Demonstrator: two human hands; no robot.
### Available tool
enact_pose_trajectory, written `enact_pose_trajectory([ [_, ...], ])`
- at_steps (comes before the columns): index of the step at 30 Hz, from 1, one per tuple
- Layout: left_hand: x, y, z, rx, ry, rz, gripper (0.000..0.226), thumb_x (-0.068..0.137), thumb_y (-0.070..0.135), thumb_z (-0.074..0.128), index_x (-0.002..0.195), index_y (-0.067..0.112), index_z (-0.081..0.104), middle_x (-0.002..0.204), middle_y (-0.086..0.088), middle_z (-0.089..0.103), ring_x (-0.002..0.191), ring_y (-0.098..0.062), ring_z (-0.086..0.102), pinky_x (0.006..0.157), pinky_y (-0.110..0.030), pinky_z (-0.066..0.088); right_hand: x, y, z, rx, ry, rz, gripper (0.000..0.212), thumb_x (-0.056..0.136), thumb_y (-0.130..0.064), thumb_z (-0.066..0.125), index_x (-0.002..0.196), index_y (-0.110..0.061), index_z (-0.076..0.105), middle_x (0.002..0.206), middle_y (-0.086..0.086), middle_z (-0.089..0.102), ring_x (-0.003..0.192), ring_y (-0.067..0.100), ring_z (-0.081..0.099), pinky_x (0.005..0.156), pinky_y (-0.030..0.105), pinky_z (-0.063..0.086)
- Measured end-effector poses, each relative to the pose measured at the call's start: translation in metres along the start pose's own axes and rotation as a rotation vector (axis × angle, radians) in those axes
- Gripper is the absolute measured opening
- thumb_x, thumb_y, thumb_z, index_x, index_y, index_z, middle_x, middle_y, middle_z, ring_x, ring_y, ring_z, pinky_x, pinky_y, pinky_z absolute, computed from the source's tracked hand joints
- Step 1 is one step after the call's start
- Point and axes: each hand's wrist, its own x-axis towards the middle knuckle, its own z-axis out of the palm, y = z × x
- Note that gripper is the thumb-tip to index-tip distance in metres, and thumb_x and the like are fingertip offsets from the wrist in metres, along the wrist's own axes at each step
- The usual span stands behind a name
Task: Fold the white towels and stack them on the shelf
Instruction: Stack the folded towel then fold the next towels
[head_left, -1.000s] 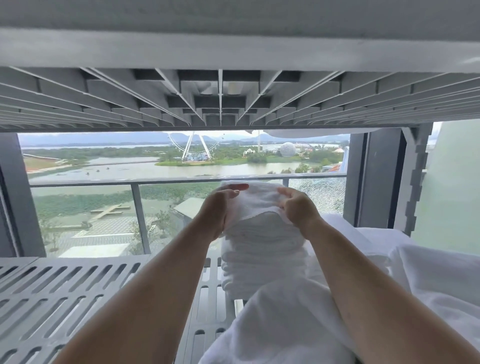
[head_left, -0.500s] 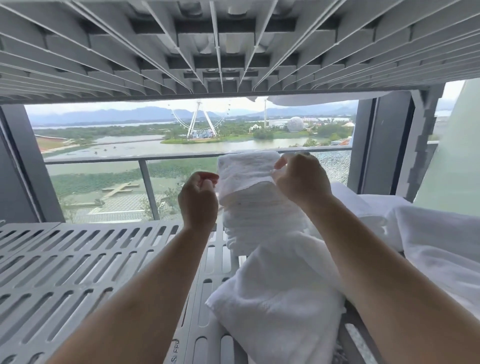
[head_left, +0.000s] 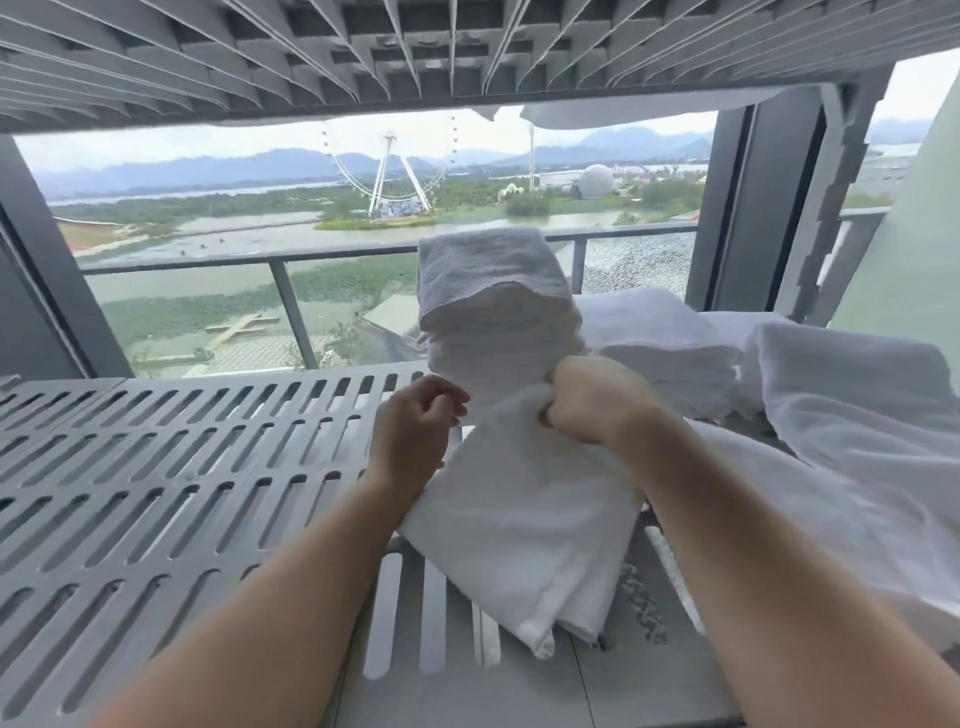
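My right hand (head_left: 592, 400) is closed tight on the far end of the folded towel (head_left: 519, 525). The cloth bunches up under my curled fingers. My left hand (head_left: 415, 423) is just beside the towel's left edge. Its fingers are curled in, but I cannot tell if they pinch the cloth or hold nothing.

The folded towel lies on the gray shelf (head_left: 182, 467), the one with the long slots. Its near corner points at me. Its far end is right up against the bottom of the tall stack of towels (head_left: 498, 312). That stack stands on the same shelf and leans a little to the left.

To the right of the stack there is a lower pile of towels (head_left: 665, 338). A loose towel (head_left: 857, 415) lies crumpled at the far right. Another shelf (head_left: 467, 52) hangs over my head. Behind the stack I see a railing (head_left: 280, 283), water and a big wheel (head_left: 387, 171).
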Motion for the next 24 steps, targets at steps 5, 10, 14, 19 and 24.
enact_pose_trajectory([
  [5, -0.024, 0.019, -0.016, -0.103, -0.365, -0.007, 0.041, 0.084, 0.064, 0.05, 0.082, 0.031, 0.075, 0.082, 0.007, 0.073, 0.081, -0.013, 0.066, 0.078, -0.036, 0.049, -0.012, -0.02, -0.013, 0.281, 0.166, -0.046, 0.017, 0.076, -0.031, 0.065, 0.075, -0.015, 0.061, 0.091, 0.01, 0.071, 0.09, 0.032, 0.065, 0.073, 0.033, 0.051],
  [10, -0.037, 0.029, -0.093, -0.301, -0.636, -0.185, 0.036, 0.078, 0.029, 0.076, 0.106, 0.007, 0.074, 0.103, -0.019, 0.075, 0.088, -0.029, 0.073, 0.072, -0.037, 0.059, -0.036, -0.074, -0.027, 0.364, 0.489, -0.169, 0.012, 0.081, -0.031, 0.064, 0.075, -0.021, 0.065, 0.082, 0.005, 0.072, 0.083, 0.03, 0.065, 0.068, 0.035, 0.051],
  [14, -0.043, 0.027, -0.168, -0.113, -0.351, -0.094, 0.028, 0.067, 0.019, 0.065, 0.093, 0.019, 0.073, 0.085, -0.006, 0.076, 0.077, -0.018, 0.072, 0.066, -0.033, 0.058, -0.049, -0.155, -0.02, 0.454, 0.588, -0.248, 0.008, 0.081, -0.035, 0.064, 0.081, -0.027, 0.066, 0.08, -0.001, 0.072, 0.079, 0.026, 0.065, 0.061, 0.03, 0.038],
  [19, -0.045, -0.009, -0.28, 0.545, -0.157, 0.052, 0.022, 0.069, 0.035, 0.045, 0.086, 0.026, 0.055, 0.1, -0.01, 0.071, 0.092, -0.027, 0.062, 0.075, -0.034, 0.044, -0.052, -0.243, 0.021, 0.572, 0.271, -0.252, 0.043, 0.075, -0.052, 0.069, 0.113, -0.034, 0.062, 0.1, -0.003, 0.072, 0.094, 0.022, 0.066, 0.071, 0.031, 0.045],
  [24, -0.048, -0.04, -0.366, 0.882, -0.184, 0.019, 0.025, 0.085, 0.039, 0.044, 0.1, 0.028, 0.06, 0.112, -0.007, 0.069, 0.103, -0.031, 0.061, 0.088, -0.043, 0.05, -0.06, -0.278, 0.059, 0.123, -0.177, -0.182, 0.061, 0.07, -0.048, 0.073, 0.123, -0.023, 0.056, 0.112, 0.002, 0.068, 0.102, 0.026, 0.063, 0.085, 0.036, 0.053],
])
